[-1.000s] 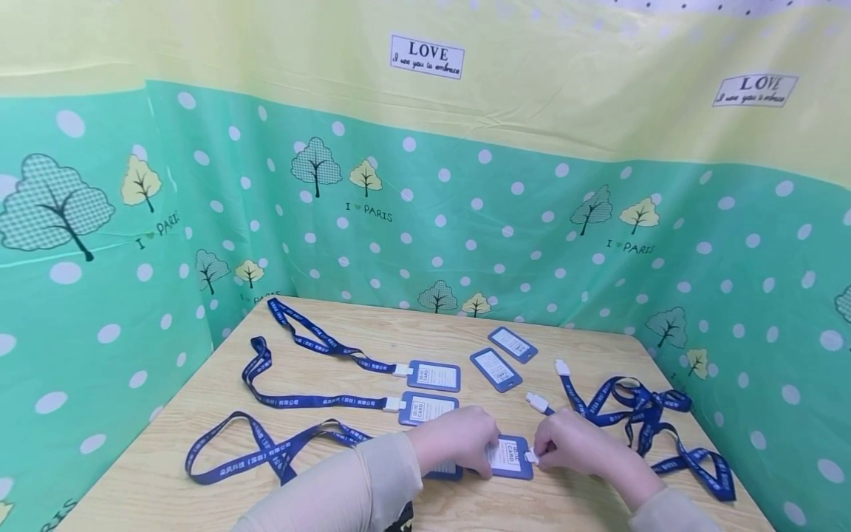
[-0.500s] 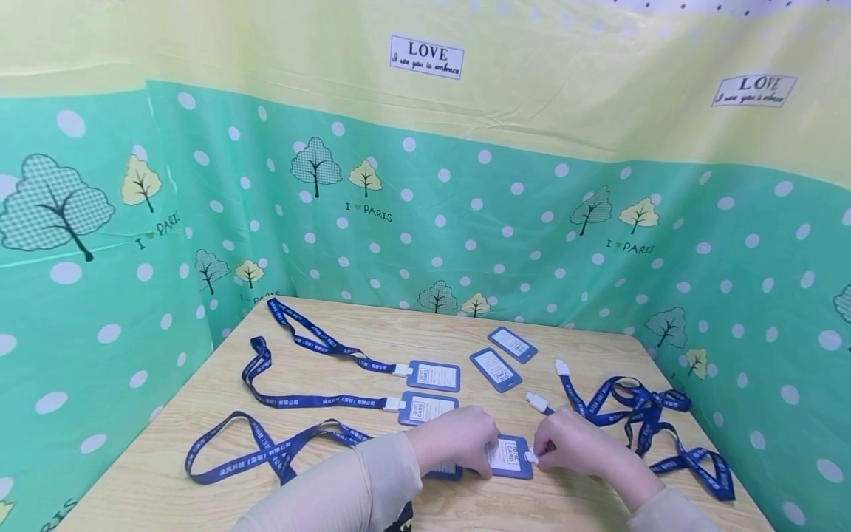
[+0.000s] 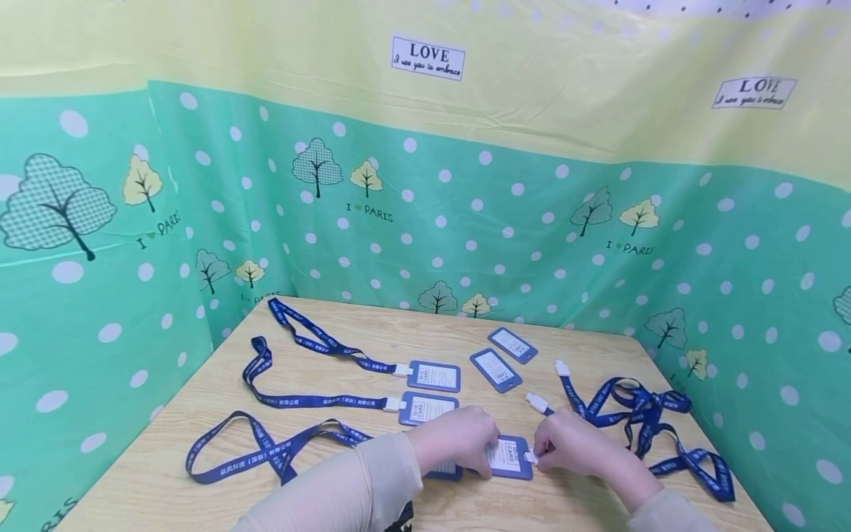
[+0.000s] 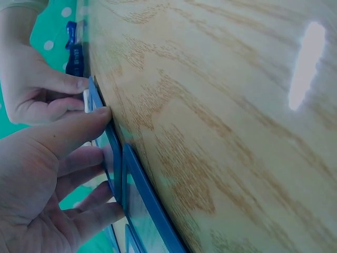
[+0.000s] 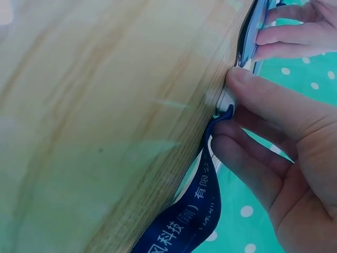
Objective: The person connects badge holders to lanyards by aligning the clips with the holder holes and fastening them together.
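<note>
My left hand (image 3: pixel 459 442) grips a blue badge holder (image 3: pixel 510 458) at its left end, near the table's front. In the left wrist view the thumb lies along the edge of that badge holder (image 4: pixel 115 153), with fingers on its other side. My right hand (image 3: pixel 577 443) pinches a white lanyard clip (image 3: pixel 531 457) at the holder's right end. From the right wrist view, the white clip (image 5: pixel 226 99) sits between thumb and fingers, and a navy lanyard (image 5: pixel 184 219) trails from it. Whether clip and holder are joined is too small to tell.
Two badge holders with lanyards, the upper one (image 3: pixel 433 376) and the lower one (image 3: pixel 425 408), lie left of centre. A third holder (image 3: pixel 447 471) is partly under my left arm. Two loose holders (image 3: pixel 496 369) lie behind. Tangled lanyards (image 3: pixel 641 406) spread at right. Patterned curtain (image 3: pixel 425 222) surrounds the wooden table (image 3: pixel 372 332).
</note>
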A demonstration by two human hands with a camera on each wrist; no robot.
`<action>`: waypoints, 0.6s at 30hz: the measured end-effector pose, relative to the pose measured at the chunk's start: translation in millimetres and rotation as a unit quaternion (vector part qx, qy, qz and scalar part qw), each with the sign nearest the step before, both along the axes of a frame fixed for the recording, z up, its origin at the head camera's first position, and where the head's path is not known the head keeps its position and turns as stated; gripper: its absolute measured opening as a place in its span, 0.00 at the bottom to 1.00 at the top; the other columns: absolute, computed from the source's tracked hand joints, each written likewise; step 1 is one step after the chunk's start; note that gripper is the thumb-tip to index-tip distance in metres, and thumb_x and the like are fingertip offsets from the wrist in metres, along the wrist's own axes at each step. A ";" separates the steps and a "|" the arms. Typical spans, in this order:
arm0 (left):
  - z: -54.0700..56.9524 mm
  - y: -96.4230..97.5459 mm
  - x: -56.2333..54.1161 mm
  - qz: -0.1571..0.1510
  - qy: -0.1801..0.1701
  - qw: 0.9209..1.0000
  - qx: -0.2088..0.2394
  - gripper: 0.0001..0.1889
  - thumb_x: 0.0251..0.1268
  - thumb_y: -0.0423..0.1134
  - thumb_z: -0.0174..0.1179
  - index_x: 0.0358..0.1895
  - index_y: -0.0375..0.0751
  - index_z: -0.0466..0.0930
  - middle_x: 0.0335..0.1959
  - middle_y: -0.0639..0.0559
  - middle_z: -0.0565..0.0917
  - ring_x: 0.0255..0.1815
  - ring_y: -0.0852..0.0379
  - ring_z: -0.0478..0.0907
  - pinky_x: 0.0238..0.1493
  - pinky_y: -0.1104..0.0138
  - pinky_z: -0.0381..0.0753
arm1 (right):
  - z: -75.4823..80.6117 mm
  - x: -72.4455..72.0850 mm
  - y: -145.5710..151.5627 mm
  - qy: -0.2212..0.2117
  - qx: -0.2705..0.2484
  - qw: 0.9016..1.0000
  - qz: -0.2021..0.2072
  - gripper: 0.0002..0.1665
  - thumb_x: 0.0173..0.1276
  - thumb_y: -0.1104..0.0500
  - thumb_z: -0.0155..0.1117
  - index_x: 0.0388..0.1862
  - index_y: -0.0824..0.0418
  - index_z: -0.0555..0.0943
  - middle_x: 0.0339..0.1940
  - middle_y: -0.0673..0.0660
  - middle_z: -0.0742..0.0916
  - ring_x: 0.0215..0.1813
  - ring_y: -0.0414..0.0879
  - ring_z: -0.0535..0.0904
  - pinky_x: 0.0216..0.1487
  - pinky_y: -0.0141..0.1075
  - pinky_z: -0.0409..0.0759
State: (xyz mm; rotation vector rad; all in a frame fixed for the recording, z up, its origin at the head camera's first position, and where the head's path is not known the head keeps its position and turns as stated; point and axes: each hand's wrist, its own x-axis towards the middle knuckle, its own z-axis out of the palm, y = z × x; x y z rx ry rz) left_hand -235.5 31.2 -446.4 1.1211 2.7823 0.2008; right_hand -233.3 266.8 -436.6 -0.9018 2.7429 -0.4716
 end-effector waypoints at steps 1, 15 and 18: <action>-0.2 -0.1 -0.1 0.001 0.000 1.000 0.000 0.24 0.47 0.56 0.80 0.49 0.55 0.90 0.49 0.62 0.87 0.51 0.63 0.82 0.57 0.71 0.79 | -0.1 0.4 -0.7 0.000 0.001 1.000 0.000 0.09 0.55 0.61 0.80 0.26 0.48 0.88 0.23 0.36 0.83 0.25 0.32 0.76 0.30 0.31 0.78; -1.4 -0.1 -1.0 0.000 0.000 1.000 -0.003 0.23 0.47 0.56 0.80 0.48 0.55 0.90 0.49 0.63 0.87 0.52 0.63 0.81 0.57 0.71 0.79 | 2.4 2.6 -6.4 0.006 0.021 1.000 -0.010 0.09 0.55 0.60 0.80 0.23 0.47 0.88 0.23 0.35 0.82 0.26 0.33 0.74 0.31 0.32 0.75; -1.7 0.3 -1.0 0.001 0.000 1.000 -0.003 0.23 0.47 0.56 0.80 0.49 0.56 0.90 0.51 0.63 0.87 0.53 0.63 0.81 0.57 0.70 0.79 | 2.7 2.9 -6.2 0.006 0.024 1.000 -0.011 0.09 0.55 0.60 0.80 0.23 0.47 0.87 0.23 0.35 0.82 0.26 0.33 0.74 0.31 0.32 0.75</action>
